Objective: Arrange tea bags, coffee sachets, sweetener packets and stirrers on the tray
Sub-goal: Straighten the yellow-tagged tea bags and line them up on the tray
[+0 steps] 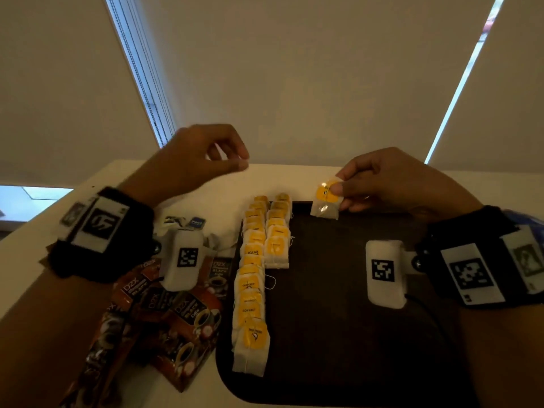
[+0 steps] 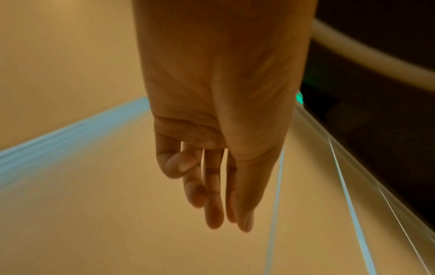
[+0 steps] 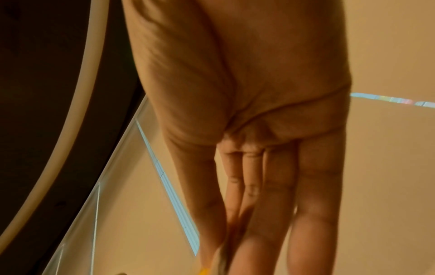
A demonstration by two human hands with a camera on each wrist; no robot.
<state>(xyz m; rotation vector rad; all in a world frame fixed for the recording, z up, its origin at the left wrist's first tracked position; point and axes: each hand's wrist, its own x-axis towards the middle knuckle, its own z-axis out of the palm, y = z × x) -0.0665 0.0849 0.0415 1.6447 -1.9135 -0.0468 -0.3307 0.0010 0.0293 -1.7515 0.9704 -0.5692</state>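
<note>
Right hand (image 1: 391,181) up at the tray's (image 1: 338,334) far edge, thumb and fingers pinching a yellow-tagged tea bag (image 1: 326,201) that dangles just above the rim. Left hand (image 1: 194,156) hovers empty, fingers loosely curled. Between the hands and nearer the body, two rows of tea bags (image 1: 259,266) line the tray; coffee sachets (image 1: 164,313) are heaped beneath the left wrist.

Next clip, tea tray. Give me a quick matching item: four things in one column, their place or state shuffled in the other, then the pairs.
Things
1. right hand
2. left hand
3. coffee sachets
4. rows of tea bags

States
A. loose on the table, left of the tray
B. lined up on the tray's left side
C. pinches a single tea bag
D. raised, holds nothing

Pairs: 1-C, 2-D, 3-A, 4-B
</note>
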